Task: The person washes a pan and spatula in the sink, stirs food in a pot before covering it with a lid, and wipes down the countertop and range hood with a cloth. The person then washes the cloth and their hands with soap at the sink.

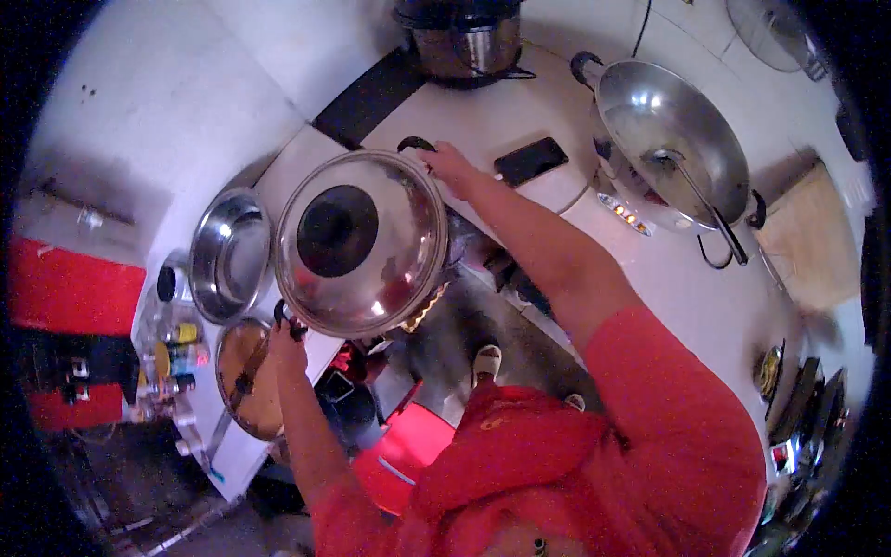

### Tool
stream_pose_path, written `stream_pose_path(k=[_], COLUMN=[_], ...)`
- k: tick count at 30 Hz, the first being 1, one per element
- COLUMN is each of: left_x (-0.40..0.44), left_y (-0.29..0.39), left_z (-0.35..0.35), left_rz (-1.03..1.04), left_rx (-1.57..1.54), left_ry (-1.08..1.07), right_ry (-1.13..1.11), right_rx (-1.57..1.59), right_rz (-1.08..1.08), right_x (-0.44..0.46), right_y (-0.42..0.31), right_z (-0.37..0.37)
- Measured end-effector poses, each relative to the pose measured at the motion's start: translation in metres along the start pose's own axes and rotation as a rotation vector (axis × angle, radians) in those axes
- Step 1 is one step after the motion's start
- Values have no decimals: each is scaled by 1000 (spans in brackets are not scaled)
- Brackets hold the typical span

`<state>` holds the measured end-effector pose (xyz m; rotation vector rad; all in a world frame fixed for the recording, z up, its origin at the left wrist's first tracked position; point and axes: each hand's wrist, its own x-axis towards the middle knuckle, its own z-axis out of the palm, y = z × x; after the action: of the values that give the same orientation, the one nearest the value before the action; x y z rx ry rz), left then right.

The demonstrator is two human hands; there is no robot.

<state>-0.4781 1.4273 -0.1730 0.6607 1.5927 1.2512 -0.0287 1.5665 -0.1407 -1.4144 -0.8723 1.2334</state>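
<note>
A wide steel pan with a shiny domed lid point(399, 251) is in front of me, a large black knob point(338, 231) at the lid's middle. My left hand point(287, 345) is closed on the black side handle at its lower left. At the upper right, my right hand point(449, 169) grips the opposite black handle point(416, 145). The lid hides what is inside the pan. Close to my left hand and forearm lies a round pan point(249, 371) with brownish contents. Beyond it rests a steel basin point(231, 255).
A large steel wok point(687, 121) with a ladle point(696, 190) in it stands at the right. Between it and my right arm are a phone point(532, 161) and a small switch panel point(626, 214). A dark-lidded cooker point(467, 42) stands at the back, a wooden board point(812, 246) far right.
</note>
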Motion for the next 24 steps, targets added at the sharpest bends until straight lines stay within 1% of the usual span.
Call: stream_pose_path(k=[1, 2, 3, 5, 6, 8, 9, 11, 13, 14, 15, 16, 17, 18, 19, 20, 21, 23, 24], left_x=[5, 5, 2, 2, -5, -32, -49, -83, -124, -139, -149, -170, -180, -194, -217, -240, -257, -301, -323], left_y=[0, -3, -2, 11, 21, 38, 50, 75, 90, 90, 82, 80, 67, 53, 46, 33, 22, -1, -12], left_z=[-2, -7, -11, -5, 0, 6, 11, 24, 56, 73, 89, 114, 135, 157, 184, 210, 230, 273, 294], left_rz=[-17, 138, 300, 266, 46, 93, 124, 190, 128, 96, 27, -34, -46, -2, 8, -68, 21, -66, -113], left_rx=[-72, 237, 542, 462, 84, 65, 50, 31, 128, 178, 158, 157, 206, 207, 310, 230, 386, 297, 255], left_ry=[-42, -53, -65, -5, 65, -22, -66, -160, -263, -315, -364, -441, -504, -636, -665, -664, -795, -905, -957], right_ry=[-30, -65, -32, 43, 59, 72, 75, 128, 290, 298, 309, 406, 496, 558, 631, 711, 746, 848, 942], right_rx=[112, 224, 261, 339, 70, -75, 79, 413, 512, 404, 298, 351, 407, 343, 304, 383, 319, 56, 343], right_rz=[31, 63, 73, 85, -337, -390, -47, 199, 85, 81, 78, 88, 99, 84, 79, 43, 27, 67, 56], right_x=[-17, -30, -28, -9, 0, -37, -86, -182, -245, -274, -303, -328, -353, -379, -402, -423, -449, -495, -511], right_y=[-23, -34, -23, 29, 74, 94, 66, 15, 20, 23, 27, 29, 30, 26, 33, 41, 41, 57, 62], right_z=[4, 6, 6, -2, -13, -42, -56, -86, -121, -147, -175, -198, -220, -242, -269, -293, -318, -370, -391])
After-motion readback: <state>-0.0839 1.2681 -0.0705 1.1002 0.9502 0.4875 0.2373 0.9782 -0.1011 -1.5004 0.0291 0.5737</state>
